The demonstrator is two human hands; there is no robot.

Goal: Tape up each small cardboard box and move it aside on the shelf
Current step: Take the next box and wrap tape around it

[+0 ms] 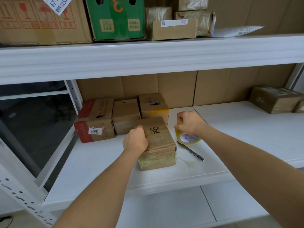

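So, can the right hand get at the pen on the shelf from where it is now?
Probably yes. The pen lies bare on the shelf, just below the tape roll, with nothing over it. But the right hand grips that roll, so it should let go first.

A white shelf (102, 155) carries a taped cardboard box marked "9#" (157, 143) near its front edge. Behind it, toward the back left corner, three small boxes stand in a row: one with red print and a "3011" sticker (95, 120), a plain one (125, 116), and one with yellow tape (153, 105). Just right of the front box lie a roll of yellowish tape (187, 138) and a slim cutter (191, 151). Two wrapped parcels (274, 99) sit at the far right.
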